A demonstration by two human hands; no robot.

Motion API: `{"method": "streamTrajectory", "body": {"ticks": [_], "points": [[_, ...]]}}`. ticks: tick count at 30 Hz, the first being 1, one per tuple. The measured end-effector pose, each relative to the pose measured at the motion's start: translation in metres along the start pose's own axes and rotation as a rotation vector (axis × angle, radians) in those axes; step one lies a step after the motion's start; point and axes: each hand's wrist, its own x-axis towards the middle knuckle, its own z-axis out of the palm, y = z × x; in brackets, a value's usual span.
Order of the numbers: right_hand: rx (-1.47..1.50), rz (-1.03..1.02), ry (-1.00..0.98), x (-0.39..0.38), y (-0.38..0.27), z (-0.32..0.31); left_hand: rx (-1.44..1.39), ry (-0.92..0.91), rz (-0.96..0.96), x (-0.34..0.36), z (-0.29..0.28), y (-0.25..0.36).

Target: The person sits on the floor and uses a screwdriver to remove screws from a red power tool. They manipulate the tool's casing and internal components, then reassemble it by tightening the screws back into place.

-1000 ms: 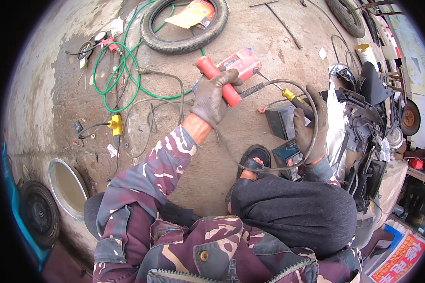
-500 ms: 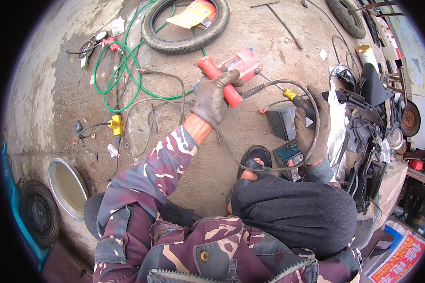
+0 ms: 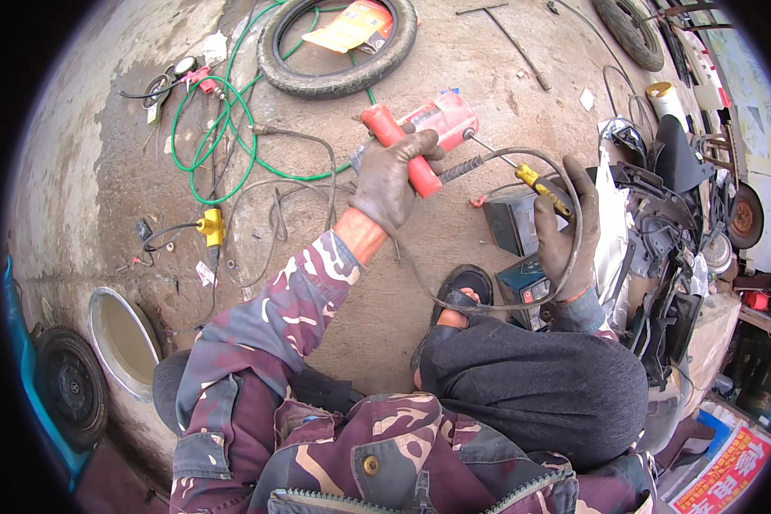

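Observation:
My gloved left hand (image 3: 396, 176) is wrapped round the handle of a red corded power tool (image 3: 441, 118), holding it above the ground. A screwdriver (image 3: 537, 184) with a yellow and black handle has its tip at a round dark spot on the side of the tool's housing. My gloved right hand (image 3: 568, 236) has the end of that handle between thumb and fingers, which are partly stretched out. From the tool's handle a dark cord (image 3: 488, 306) loops down past my knee and up in front of my right hand.
Beyond the tool lies a tyre (image 3: 338, 86) with an orange packet in it. A green hose (image 3: 250, 128) and a yellow connector (image 3: 212, 226) lie on the left. Dark boxes (image 3: 520, 283) stand by my foot; black plastic parts (image 3: 660, 223) are heaped at the right.
The screwdriver's handle has turned, showing more yellow. The power tool and my left hand have barely shifted.

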Motion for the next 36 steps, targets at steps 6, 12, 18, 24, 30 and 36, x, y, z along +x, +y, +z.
{"method": "streamTrajectory", "body": {"ticks": [6, 12, 18, 24, 30, 36], "points": [[0.092, 0.455, -0.159, -0.001, 0.001, -0.010, -0.008, 0.002, -0.003, 0.002, 0.000, -0.002], [-0.068, -0.062, -0.003, -0.001, 0.005, -0.002, 0.005, -0.004, 0.000, 0.002, -0.002, -0.002], [0.054, 0.384, -0.061, 0.000, -0.003, -0.009, 0.008, 0.001, -0.003, -0.001, 0.000, -0.001], [-0.080, 0.038, 0.071, -0.001, 0.000, -0.005, 0.009, -0.026, -0.021, 0.002, -0.005, -0.001], [-0.036, 0.112, 0.041, -0.002, 0.002, -0.010, -0.011, -0.003, -0.002, 0.002, -0.005, -0.001], [0.054, 0.179, 0.056, -0.004, 0.008, -0.009, -0.025, -0.007, -0.011, 0.002, -0.006, 0.004]]}}
